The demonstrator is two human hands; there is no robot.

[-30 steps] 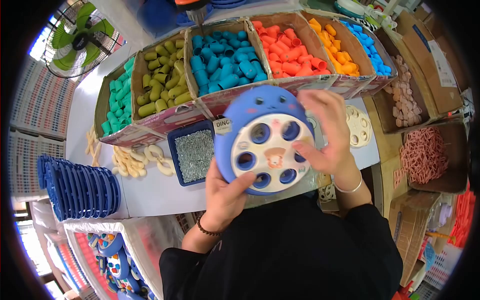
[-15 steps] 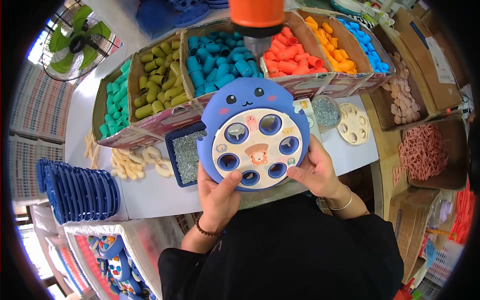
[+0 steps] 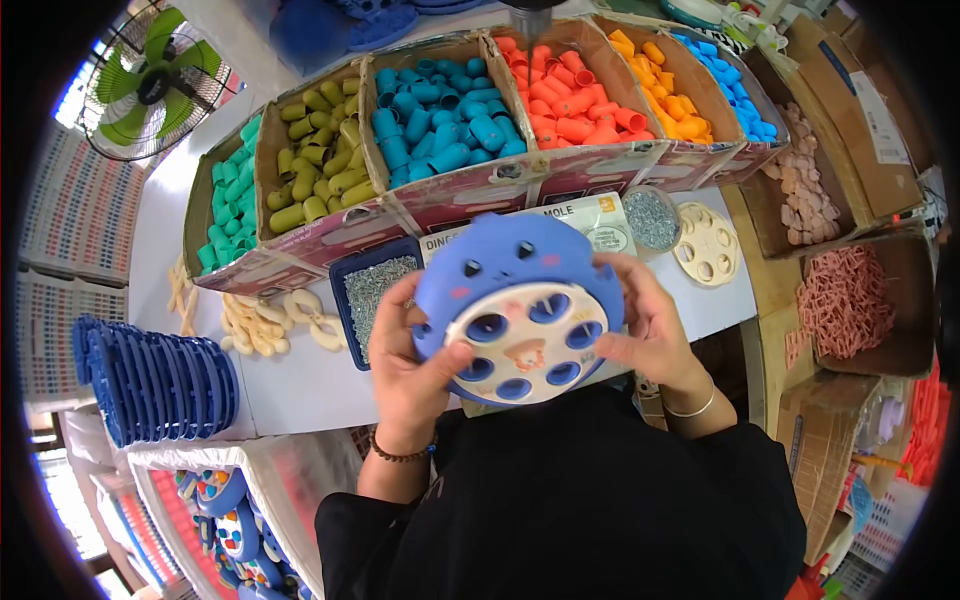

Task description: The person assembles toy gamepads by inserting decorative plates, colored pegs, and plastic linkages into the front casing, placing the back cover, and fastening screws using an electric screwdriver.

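A round blue toy shell [image 3: 505, 250] with a face on it and a cream disc [image 3: 530, 345] with several holes is held up at the middle of the view. My left hand [image 3: 410, 365] grips its left edge, thumb on the disc. Around the right edge is my right hand [image 3: 650, 335], its thumb at the disc's rim. The shell's face side is away from my body and the piece is slightly tilted. Behind it lies a printed card [image 3: 585, 218], partly covered by the shell.
Cardboard bins hold teal [image 3: 440, 120], olive, red, orange and blue caps. A tray [image 3: 375, 290] and a round tub [image 3: 652, 220] contain screws. Cream disc [image 3: 707, 245] at right; stacked blue parts [image 3: 160, 385] at left. A driver tip [image 3: 530, 20] hangs at the top.
The shell has tipped and moved slightly lower, and both hands have shifted up its sides. The orange driver has risen mostly out of view since half a second ago.
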